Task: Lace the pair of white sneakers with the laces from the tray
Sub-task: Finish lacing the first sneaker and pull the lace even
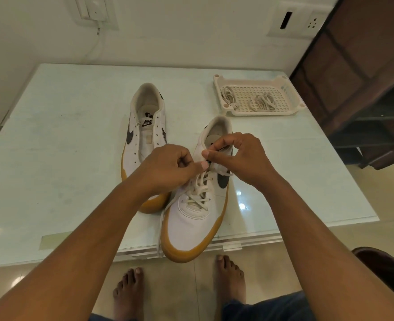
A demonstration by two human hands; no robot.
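Head view: your left hand (170, 165) and right hand (240, 156) are both curled, each pinching the lace (199, 193) at the upper eyelets of the sneaker (191, 225) directly beneath them. Its toe overhangs the bench (64, 135) edge, so a hard tug toward yourself could slide it off, and the loose tail below your left wrist could snag. It is white with a tan sole, and its lower rows are crossed. The 2nd sneaker (142, 140) lies unlaced beyond your left hand. The tray (293, 98) of spare laces (262, 101) sits well beyond your right.

Left grip (170, 164) and right grip (240, 156) pinch, fingertips nearly together.
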